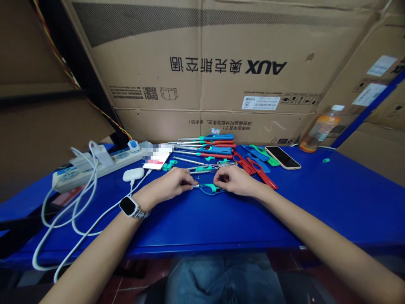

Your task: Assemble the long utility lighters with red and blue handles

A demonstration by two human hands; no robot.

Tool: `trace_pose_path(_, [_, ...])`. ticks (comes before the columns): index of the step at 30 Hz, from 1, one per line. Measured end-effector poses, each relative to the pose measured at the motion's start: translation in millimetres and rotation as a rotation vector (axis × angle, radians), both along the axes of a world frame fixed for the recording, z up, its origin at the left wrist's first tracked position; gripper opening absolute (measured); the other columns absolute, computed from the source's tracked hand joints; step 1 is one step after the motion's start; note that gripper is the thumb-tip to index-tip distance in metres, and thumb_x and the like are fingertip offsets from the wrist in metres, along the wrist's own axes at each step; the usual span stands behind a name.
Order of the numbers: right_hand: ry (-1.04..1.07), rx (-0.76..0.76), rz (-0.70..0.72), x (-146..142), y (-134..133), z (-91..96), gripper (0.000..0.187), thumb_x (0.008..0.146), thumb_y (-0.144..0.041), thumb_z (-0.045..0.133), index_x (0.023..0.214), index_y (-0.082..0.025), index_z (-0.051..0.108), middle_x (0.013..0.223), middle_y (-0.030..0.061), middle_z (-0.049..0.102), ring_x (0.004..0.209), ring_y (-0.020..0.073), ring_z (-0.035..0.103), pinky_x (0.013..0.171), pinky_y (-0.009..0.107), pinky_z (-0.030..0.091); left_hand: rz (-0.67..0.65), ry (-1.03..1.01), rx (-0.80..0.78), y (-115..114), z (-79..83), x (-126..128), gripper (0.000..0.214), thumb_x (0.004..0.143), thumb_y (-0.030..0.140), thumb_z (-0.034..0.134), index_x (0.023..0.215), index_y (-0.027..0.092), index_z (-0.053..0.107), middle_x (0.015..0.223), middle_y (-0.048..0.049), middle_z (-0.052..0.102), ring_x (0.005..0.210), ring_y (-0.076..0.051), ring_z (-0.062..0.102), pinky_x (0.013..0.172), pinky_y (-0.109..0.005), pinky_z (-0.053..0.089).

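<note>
Low over the blue table, a long-nosed gas lighter (208, 189) with a blue loop-shaped body and a green trigger part lies across between my hands. My left hand (179, 183), wearing a watch, is closed in a pinch on its metal nozzle end. On the other end, the fingertips of my right hand (232, 179) are pressed together at the green part; the body behind them is hidden. Just beyond are another lighter part with green trigger (202, 169), metal rods and thin wires. Blue and red lighters (218, 150) lie stacked behind.
Red handle shells (262, 174), green and blue shells (267, 156) and a phone (283, 157) lie to the right. An orange drink bottle (322, 128) stands farther back. At left are a power strip (98, 166), white cables and a white earbud case (133, 174). Cardboard (221, 88) walls the back.
</note>
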State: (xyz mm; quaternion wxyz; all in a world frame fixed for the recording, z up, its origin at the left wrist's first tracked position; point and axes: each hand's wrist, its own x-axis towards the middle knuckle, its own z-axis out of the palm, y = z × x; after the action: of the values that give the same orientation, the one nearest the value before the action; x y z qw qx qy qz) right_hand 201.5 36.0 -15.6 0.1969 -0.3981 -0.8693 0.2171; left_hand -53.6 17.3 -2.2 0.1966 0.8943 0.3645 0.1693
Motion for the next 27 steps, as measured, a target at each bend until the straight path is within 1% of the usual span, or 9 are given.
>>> trace_pose_path(4, [0.01, -0.016, 0.016, -0.6, 0.3, 0.9, 0.01, 0.079, -0.012, 0.063, 0.079, -0.017, 0.072, 0.076, 0.0003, 0.071, 0.066, 0.0116, 0.059, 0.059, 0.023, 0.036, 0.003, 0.002, 0.013, 1.0, -1.9, -1.3, 0.015, 0.088, 0.02, 0.062, 0.093, 0.016, 0.076, 0.092, -0.0077, 0.072, 0.08, -0.017, 0.066, 0.074, -0.026, 0.052])
trace_pose_path(10, [0.002, -0.046, 0.025, -1.2, 0.4, 2.8, 0.011, 0.079, -0.011, 0.063, 0.08, -0.016, 0.072, 0.075, 0.0008, 0.07, 0.063, 0.0111, 0.057, 0.058, 0.022, 0.036, 0.012, 0.032, 0.036, -0.6, -0.2, 0.0, 0.016, 0.089, 0.021, 0.061, 0.09, 0.016, 0.077, 0.091, -0.0083, 0.071, 0.079, -0.017, 0.066, 0.072, -0.026, 0.051])
trace_pose_path(17, [0.003, -0.045, 0.034, 0.2, 2.3, 0.4, 0.009, 0.081, -0.014, 0.063, 0.08, -0.016, 0.072, 0.072, 0.0005, 0.068, 0.062, 0.011, 0.056, 0.058, 0.023, 0.035, 0.012, 0.054, 0.084, 2.2, -1.1, 0.0, 0.018, 0.089, 0.021, 0.06, 0.094, 0.017, 0.077, 0.09, -0.0073, 0.07, 0.076, -0.016, 0.066, 0.07, -0.026, 0.05])
trace_pose_path(23, [-0.011, 0.004, 0.007, 0.8, 3.7, -2.5, 0.008, 0.081, -0.017, 0.064, 0.08, -0.017, 0.072, 0.074, 0.0, 0.067, 0.064, 0.0105, 0.055, 0.058, 0.022, 0.033, 0.01, 0.061, 0.084, 2.5, -2.6, 0.1, 0.015, 0.089, 0.018, 0.062, 0.093, 0.017, 0.076, 0.09, -0.0066, 0.071, 0.077, -0.017, 0.065, 0.071, -0.026, 0.049])
trace_pose_path(27, [-0.014, 0.009, 0.008, 0.5, 2.6, -1.5, 0.008, 0.081, -0.016, 0.064, 0.081, -0.017, 0.072, 0.073, -0.0005, 0.067, 0.063, 0.0101, 0.054, 0.058, 0.022, 0.032, -0.006, 0.078, 0.092, 2.5, -2.7, 1.4, 0.016, 0.09, 0.018, 0.061, 0.089, 0.017, 0.076, 0.089, -0.0066, 0.069, 0.074, -0.016, 0.064, 0.067, -0.026, 0.048])
